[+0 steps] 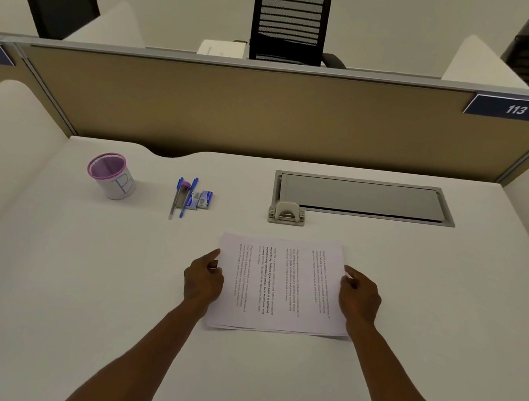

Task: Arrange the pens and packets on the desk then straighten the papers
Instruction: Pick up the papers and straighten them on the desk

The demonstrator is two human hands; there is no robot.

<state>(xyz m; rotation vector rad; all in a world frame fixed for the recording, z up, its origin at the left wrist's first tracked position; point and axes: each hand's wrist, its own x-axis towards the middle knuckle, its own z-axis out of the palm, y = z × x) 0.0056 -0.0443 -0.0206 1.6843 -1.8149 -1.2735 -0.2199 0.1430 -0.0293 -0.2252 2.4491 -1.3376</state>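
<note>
Far left we log a pink-rimmed mesh cup [113, 176], upright and marked with a letter B, standing well apart from everything else on the desk [37, 268].

Next we log the pens [183, 197]: blue-capped ones and a grey one lying side by side, their long axes running away from us toward the partition [251, 118]. Touching their right side are the small packets [201, 198], laid flat in a tight group. We judge this cluster already arranged.

Next comes the left hand [204, 279]. Its fingers are curled and drawn together against the left edge of the papers [281, 284]; the thumb side touches the sheet edge. Whether it pinches the stack or only butts against it, we cannot tell.

The papers lie centre-front on the desk, between the two hands, printed lines running away from us, so the stack's long axis lies left to right across us. The lower edge shows offset sheet corners: the stack is not yet square.

The right hand [360, 297] mirrors the left, fingers bent and close together at the right edge, index finger resting on the top sheet.

Behind the papers, apart from them, we log a beige hole punch [287, 213] at the near-left corner of a grey cable hatch [364, 197].

We judge both hands equally near, one on each short edge; the coming move turns on pushing those edges inward, or lifting and tapping the stack.
</note>
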